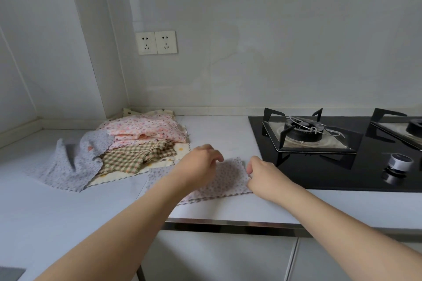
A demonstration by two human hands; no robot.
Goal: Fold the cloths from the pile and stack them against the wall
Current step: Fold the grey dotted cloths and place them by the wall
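Fingers (249, 167) of both hands pinching grey dotted cloth (225, 177) mid-frame, mid-fold; next needs edges aligned.

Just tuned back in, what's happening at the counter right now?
A person is folding a grey dotted cloth on the countertop beside the gas hob. The right hand pinches its right edge, while the left hand hovers over it with curled fingers; whether it grips is unclear. The pile of cloths sits unfolded in the corner to the left. No folded stack shows against the wall yet.
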